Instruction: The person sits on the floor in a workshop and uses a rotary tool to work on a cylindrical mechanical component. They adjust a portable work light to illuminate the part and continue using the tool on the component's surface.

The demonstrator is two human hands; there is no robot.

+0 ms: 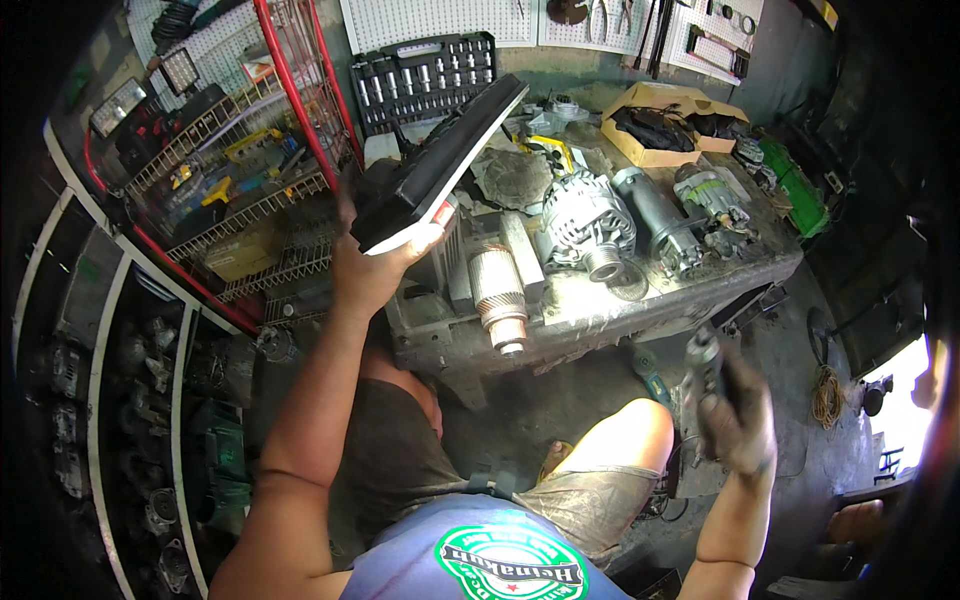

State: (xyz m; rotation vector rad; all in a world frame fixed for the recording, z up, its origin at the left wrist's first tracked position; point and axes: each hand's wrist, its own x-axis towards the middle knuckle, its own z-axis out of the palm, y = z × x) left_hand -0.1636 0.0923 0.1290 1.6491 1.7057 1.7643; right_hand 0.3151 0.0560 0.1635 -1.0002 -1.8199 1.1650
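Note:
My left hand (370, 265) is closed on a long black flat object (445, 140) with a pale underside and red label, held tilted at the bench's left end. My right hand (738, 420) grips a small metal tool (703, 355), out beyond the bench's front right edge. On the workbench (630, 325) an armature (497, 295) with copper commutator lies beside pale bars (523, 245). Right of it sit a silver alternator (588, 220), a cylindrical motor (655, 220) and another silver part (710, 200).
Behind are an open socket case (425, 75), a cardboard box (650, 155), a green tray (810, 190) and pegboard tools (592, 20). A red wire rack (280, 70) and parts shelves (95, 400) stand left. A teal tool (648, 370) lies below the bench, a coiled rope (827, 395) at right.

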